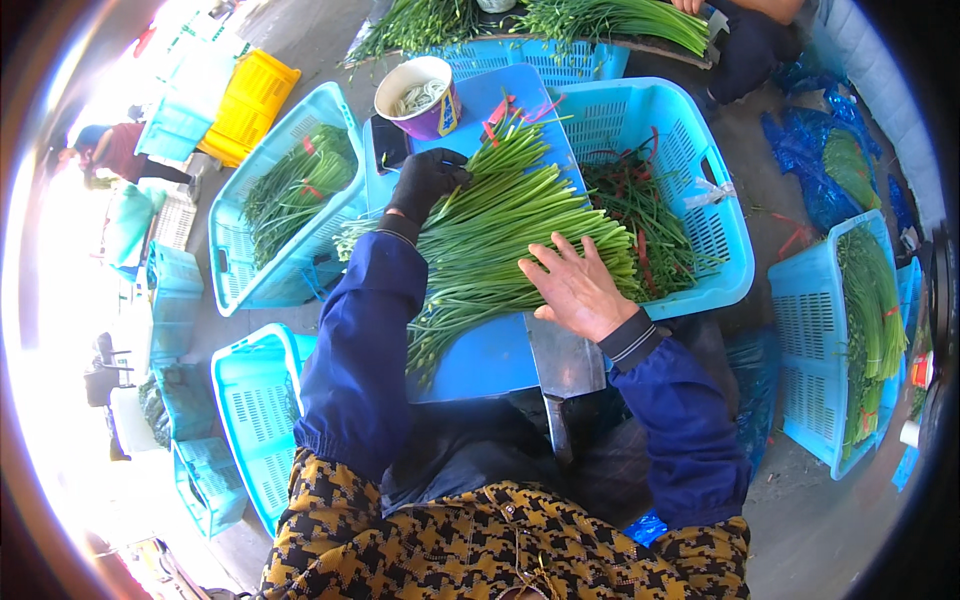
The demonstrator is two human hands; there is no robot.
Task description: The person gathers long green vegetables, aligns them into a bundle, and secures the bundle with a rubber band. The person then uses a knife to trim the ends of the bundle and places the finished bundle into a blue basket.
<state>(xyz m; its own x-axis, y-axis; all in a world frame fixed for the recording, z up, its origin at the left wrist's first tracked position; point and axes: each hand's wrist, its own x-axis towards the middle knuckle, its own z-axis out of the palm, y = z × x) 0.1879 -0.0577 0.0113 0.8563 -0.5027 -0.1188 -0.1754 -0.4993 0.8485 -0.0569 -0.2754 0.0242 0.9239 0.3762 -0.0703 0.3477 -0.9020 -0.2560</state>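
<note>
A broad pile of flowering garlic chives [502, 247] lies across a blue board [472, 367], its pale stem ends towards the right. My left hand [429, 180], in a black glove, is at the pile's far edge, fingers bent against a smaller bundle of stems [510, 154]; whether it grips any is hidden. Bare and with fingers spread, my right hand [577, 289] rests over the stem ends at the near right. Just below it, a cleaver [568, 364] lies on the board's near edge, handle pointing to my lap.
A paper tub of white bands [420, 97] and a dark phone [388, 142] sit at the board's far left. Blue crates hold tied bundles [307, 187] at left, trimmings with red ties [637, 225] at right, and more chives [870, 330] farther right. Another person's hand [686, 6] shows at top.
</note>
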